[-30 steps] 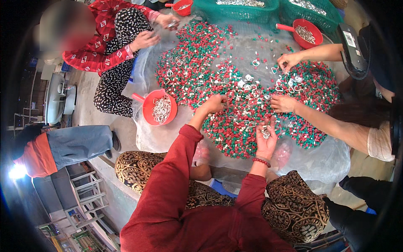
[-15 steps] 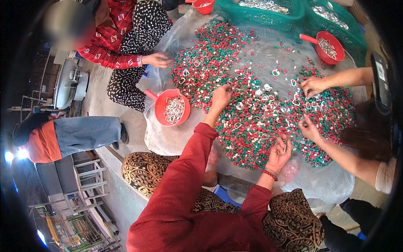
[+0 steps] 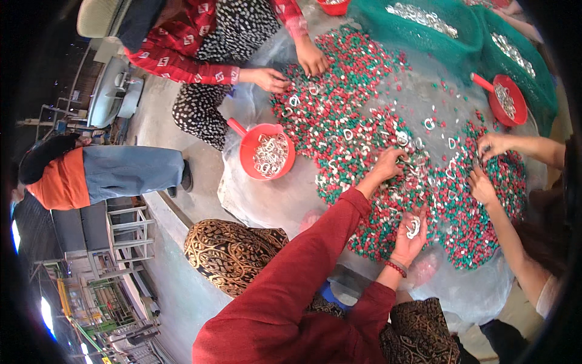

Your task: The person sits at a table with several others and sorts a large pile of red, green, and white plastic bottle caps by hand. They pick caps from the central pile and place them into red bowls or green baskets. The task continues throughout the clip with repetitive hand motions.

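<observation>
A wide pile of small red, green and white pebble-like pieces (image 3: pixel 345 148) lies on a clear plastic sheet, with loose D-shaped metal rings (image 3: pixel 416 171) scattered among them. Over the middle of the pile, my left hand (image 3: pixel 387 165) is closed at the fingertips beside a cluster of these rings; what it pinches is too small to make out. My right hand (image 3: pixel 409 241) is nearer to me, palm up, its fingers curled around several pale metal rings (image 3: pixel 413 228). A red bead bracelet (image 3: pixel 397 267) circles that wrist.
A red scoop (image 3: pixel 247 161) filled with metal rings stands left of the pile. Another red scoop (image 3: pixel 520 109) is at the far right, near green baskets (image 3: pixel 470 33) holding rings. Co-workers' hands (image 3: pixel 312 57) (image 3: pixel 485 185) work at the pile's far left and right sides.
My left hand has moved right across the pile to the ring cluster. My right palm has turned up, showing the rings. The far-left co-worker now has two hands in view. The whole view has shifted.
</observation>
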